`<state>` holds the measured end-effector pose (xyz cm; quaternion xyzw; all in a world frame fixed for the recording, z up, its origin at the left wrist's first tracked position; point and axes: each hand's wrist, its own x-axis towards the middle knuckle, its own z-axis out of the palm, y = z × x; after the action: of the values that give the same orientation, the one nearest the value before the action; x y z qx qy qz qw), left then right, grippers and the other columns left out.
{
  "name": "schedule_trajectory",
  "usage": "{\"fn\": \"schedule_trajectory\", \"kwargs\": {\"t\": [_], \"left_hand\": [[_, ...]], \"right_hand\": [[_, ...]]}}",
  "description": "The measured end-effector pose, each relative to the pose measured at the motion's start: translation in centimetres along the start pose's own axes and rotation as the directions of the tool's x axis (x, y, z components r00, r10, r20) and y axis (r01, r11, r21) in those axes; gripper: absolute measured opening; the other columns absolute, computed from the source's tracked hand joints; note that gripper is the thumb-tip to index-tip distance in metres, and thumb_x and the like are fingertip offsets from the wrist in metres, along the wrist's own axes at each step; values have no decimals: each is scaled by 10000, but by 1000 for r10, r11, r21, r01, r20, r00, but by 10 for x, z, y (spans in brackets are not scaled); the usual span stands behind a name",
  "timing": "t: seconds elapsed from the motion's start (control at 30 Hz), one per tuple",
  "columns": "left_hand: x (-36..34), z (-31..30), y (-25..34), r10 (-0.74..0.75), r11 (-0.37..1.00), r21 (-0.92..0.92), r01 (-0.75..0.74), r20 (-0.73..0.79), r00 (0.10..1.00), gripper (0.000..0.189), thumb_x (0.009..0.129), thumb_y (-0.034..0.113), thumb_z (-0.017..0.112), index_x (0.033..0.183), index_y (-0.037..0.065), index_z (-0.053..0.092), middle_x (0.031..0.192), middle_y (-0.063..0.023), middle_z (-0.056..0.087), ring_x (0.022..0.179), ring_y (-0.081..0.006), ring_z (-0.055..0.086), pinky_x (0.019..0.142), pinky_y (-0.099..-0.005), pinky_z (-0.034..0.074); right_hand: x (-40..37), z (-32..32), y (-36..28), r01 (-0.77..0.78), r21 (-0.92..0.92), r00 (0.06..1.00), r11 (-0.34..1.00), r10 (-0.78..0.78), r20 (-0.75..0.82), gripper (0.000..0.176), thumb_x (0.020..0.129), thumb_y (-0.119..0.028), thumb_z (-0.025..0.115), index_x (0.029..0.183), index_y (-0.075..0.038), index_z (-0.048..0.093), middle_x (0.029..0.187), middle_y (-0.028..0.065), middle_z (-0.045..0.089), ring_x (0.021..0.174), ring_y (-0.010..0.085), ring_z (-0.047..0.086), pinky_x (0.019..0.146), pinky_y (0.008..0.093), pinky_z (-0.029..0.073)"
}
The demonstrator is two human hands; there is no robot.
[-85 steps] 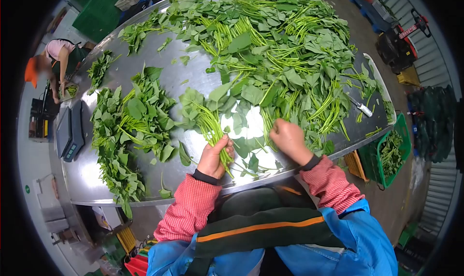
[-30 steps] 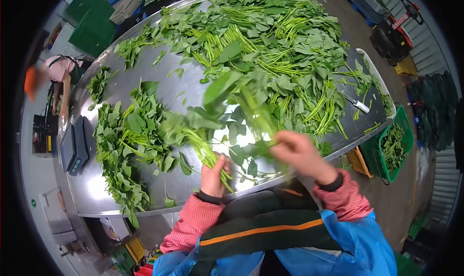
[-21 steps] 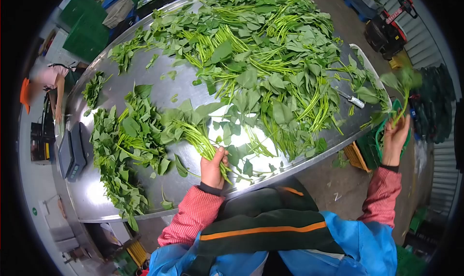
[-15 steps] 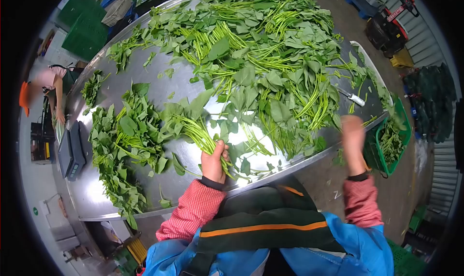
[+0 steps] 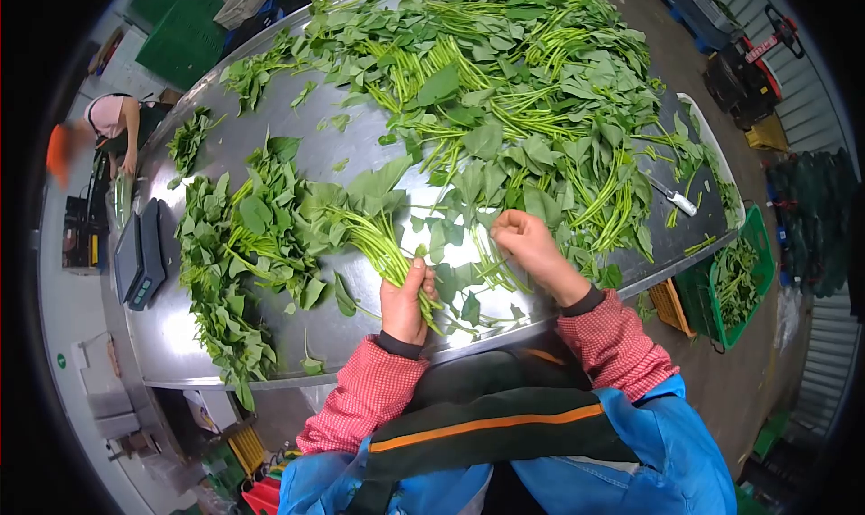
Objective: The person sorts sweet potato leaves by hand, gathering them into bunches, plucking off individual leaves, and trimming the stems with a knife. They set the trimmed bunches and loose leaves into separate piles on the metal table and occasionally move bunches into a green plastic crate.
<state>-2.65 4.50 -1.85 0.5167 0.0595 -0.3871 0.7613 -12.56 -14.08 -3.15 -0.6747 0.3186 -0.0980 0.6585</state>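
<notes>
Leafy greens (image 5: 257,222) lie piled at frame left; near centre, the left hand (image 5: 405,309) clasps a bunch (image 5: 378,252) by its stems. Beside it, the right hand (image 5: 537,252) curls above loose stems (image 5: 494,267), any pinch unclear. Far right, a green crate (image 5: 698,299).

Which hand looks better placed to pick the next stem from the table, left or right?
Probably the right hand: it is beside the loose stems and near the large leafy pile, while the left hand is closed around a bunch of stems.
</notes>
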Motion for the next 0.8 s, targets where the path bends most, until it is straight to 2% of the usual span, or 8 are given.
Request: {"fn": "schedule_trajectory", "kwargs": {"t": [0.1,0.23,0.3,0.33,0.4,0.47,0.67,0.8], "left_hand": [[0,0,-3,-5,999,51,3,41,999,131,907,143,601,920,55,505,758,-47,588,576,-98,499,517,-233,427],[1,-2,-5,-32,997,65,30,36,999,102,900,121,603,920,42,541,762,-44,597,584,-99,512,524,-233,437],[3,-3,-3,-24,996,84,20,46,999,93,894,108,607,925,40,553,780,-42,603,602,-98,521,541,-231,443],[1,-5,-2,-15,995,97,9,58,998,96,890,102,612,937,37,559,797,-41,608,619,-96,529,558,-228,448],[-3,-3,-1,21,990,135,-31,75,997,117,882,93,621,965,32,564,831,-37,615,658,-94,543,598,-225,457],[-4,10,-2,90,978,181,-106,92,992,151,875,87,630,997,28,564,867,-32,619,701,-91,555,642,-224,463],[3,18,-12,-58,990,142,23,247,967,190,858,20,624,1028,35,541,911,-36,607,766,-122,604,667,-253,523],[0,18,-4,-136,989,83,123,179,975,178,864,17,612,1014,37,518,885,-36,598,757,-134,610,645,-261,545]], "right_hand": [[0,10,11,124,-621,980,774,-194,-46,204,774,-243,650,792,-43,612,645,143,621,609,272,634,538,372,478],[5,31,35,179,-913,959,365,-274,78,231,783,-261,658,780,-39,594,647,139,619,588,244,630,532,364,479],[11,20,33,146,-554,987,820,-155,31,218,794,-231,668,766,-34,580,632,87,601,548,172,582,509,318,454],[12,15,24,89,-296,996,951,-80,41,214,800,-216,673,759,-32,572,625,61,592,528,136,559,498,295,442],[10,3,-9,-122,170,991,978,112,68,198,822,-183,685,771,-40,559,628,-31,537,564,55,459,480,240,372],[11,3,-9,-16,9,999,1000,16,48,211,820,-193,684,796,-29,554,623,-17,541,552,62,455,480,254,372],[0,33,-22,103,-44,995,994,-102,17,269,835,-244,667,820,-5,543,607,46,552,522,106,481,479,289,382],[-20,22,-31,182,-588,954,788,-286,-87,307,879,-300,603,911,4,580,668,85,581,577,136,554,530,296,414]]}}
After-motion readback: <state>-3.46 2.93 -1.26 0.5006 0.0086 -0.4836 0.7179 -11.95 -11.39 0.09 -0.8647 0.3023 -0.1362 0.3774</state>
